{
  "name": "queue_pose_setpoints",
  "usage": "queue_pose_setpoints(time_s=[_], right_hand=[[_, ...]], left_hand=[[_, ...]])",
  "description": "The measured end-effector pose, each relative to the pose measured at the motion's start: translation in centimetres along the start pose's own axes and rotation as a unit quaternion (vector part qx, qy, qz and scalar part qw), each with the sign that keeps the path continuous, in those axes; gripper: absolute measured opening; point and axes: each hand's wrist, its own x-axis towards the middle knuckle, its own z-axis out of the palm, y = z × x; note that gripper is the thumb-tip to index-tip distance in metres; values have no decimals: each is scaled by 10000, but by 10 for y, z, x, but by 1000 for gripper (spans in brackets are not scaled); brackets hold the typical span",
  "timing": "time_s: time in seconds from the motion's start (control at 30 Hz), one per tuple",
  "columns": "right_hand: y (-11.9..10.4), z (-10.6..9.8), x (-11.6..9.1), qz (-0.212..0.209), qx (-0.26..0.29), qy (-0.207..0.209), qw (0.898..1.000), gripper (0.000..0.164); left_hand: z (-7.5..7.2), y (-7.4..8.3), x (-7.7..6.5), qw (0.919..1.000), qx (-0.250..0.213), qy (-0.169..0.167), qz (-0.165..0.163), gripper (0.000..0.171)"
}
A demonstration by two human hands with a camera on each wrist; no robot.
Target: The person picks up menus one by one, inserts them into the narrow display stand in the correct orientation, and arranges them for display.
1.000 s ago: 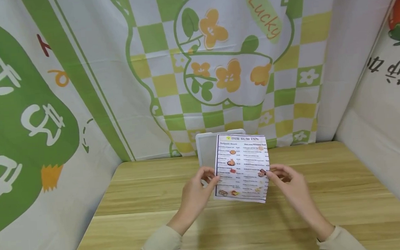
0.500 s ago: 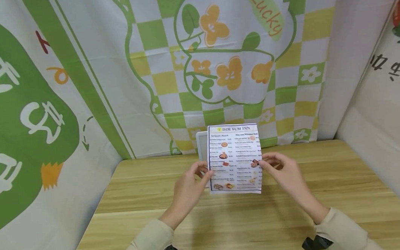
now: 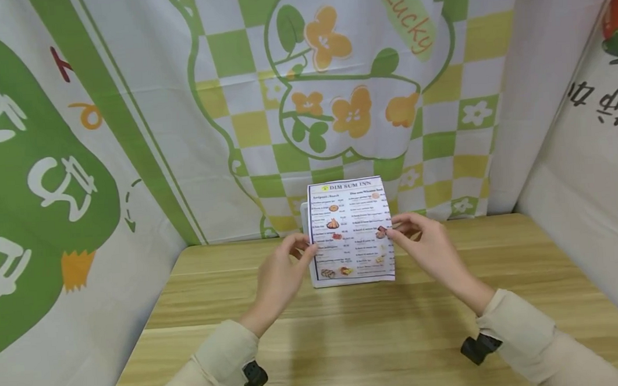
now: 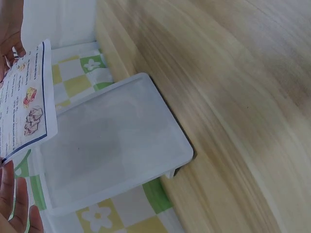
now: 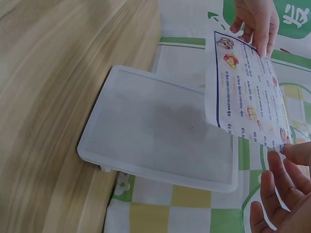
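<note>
Between both hands is a printed paper menu (image 3: 350, 231) headed "DIM SUM INN", slightly bowed. My left hand (image 3: 281, 270) pinches its left edge between thumb and fingers; my right hand (image 3: 429, 245) pinches the right edge. Behind the sheet stands a white rectangular board (image 4: 116, 141) with a raised rim, tilted back on the table. In both wrist views the menu hangs apart from the board's face, with a gap between them. From the head, the sheet covers most of the board, leaving its left and bottom rim in sight.
The wooden table (image 3: 400, 340) spreads under the hands. A green-and-white checked cloth (image 3: 368, 126) hangs right behind the board at the table's back edge. Printed cloth walls (image 3: 142, 108) close in both sides. Dark wrist cameras (image 3: 254, 378) sit on the sleeves.
Both hands have carried the menu up and to the left, from right of the board to in front of it. The grip on both edges stays the same.
</note>
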Motion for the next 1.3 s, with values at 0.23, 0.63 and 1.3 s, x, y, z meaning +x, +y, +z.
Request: queue_pose_setpoints(time_s=[0.23,0.63,1.3], right_hand=[[-4,-1,19,126,-1,-37,9999,27],[-14,0,59,15,302,-45,9995,25],[-28,4,104,134,602,435,9971,29]], left_hand=[[-5,1,14,9998,16,125,122,19],[-10,-4,49,9975,246,544,385,22],[-12,4,98,9953,-387,836,297,27]])
